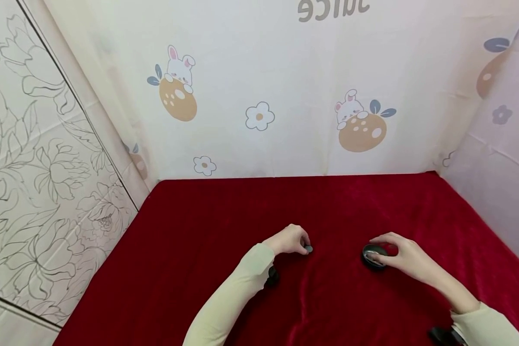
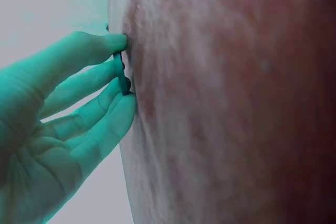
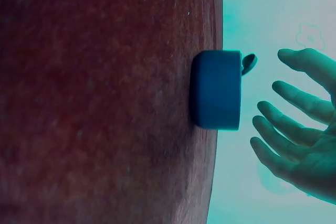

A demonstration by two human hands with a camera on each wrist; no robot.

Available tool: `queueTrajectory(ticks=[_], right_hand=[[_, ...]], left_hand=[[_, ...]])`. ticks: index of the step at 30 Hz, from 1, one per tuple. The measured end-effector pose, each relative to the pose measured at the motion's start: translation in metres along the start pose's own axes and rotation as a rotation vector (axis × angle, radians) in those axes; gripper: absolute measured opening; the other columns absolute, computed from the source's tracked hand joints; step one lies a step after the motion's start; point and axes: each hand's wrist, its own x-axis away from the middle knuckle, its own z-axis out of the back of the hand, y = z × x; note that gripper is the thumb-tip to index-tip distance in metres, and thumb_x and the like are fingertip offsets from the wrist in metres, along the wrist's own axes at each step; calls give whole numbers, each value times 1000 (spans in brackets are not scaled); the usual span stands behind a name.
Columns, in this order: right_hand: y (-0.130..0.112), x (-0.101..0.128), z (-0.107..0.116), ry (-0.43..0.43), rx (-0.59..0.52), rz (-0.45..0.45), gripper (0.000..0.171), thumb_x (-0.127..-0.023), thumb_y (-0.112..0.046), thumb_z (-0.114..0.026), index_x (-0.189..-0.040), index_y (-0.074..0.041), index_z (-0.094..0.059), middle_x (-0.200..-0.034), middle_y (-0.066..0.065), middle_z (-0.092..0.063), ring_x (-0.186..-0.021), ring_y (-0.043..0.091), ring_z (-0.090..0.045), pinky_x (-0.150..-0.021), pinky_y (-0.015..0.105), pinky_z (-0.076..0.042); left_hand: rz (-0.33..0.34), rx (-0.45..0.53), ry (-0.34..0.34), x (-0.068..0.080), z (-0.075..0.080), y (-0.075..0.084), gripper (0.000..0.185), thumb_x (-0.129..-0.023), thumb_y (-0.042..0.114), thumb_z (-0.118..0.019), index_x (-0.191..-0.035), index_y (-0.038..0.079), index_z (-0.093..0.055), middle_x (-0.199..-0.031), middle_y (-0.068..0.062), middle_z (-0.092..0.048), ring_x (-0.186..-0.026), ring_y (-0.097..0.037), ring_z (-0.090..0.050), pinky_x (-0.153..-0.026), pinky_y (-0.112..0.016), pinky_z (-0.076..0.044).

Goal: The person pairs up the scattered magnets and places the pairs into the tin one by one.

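My left hand pinches a small flat grey disc low over the red cloth. In the left wrist view, the thumb and fingertips hold this disc by its edges, and small dark bumps show on the side facing the cloth. To the right stands a small dark round cup with a shiny inside. My right hand hovers over it with spread, relaxed fingers. The right wrist view shows the fingers apart from the cup, and a small dark rounded piece juts out at its rim.
Red velvety cloth covers the table, with soft folds near the front. A pale printed curtain hangs along the back edge, and another panel stands at the right. A flower-patterned panel borders the left.
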Motion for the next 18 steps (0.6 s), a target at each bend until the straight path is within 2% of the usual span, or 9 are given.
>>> queueTrajectory(ticks=[9,18], right_hand=[[9,9,6,-20,-1,-58,35,-71,-23,-74,-100,-8,-62,-96,3,-59,-85,1,-51,-68,15,-42],[17,10,7,-67,-39,-97,45,-70,-25,-75,-106,-3,-59,-102,9,-59,-84,-2,-52,-65,21,-46]], left_hand=[[-58,66,42,-2,-2,12,17,-77,15,-69,-91,6,-68,-75,4,-62,-62,0,-51,-57,-10,-40],[-84,74,86,-9,-7,24,16,-77,17,-70,-90,7,-69,-74,6,-60,-62,1,-50,-57,-8,-40]])
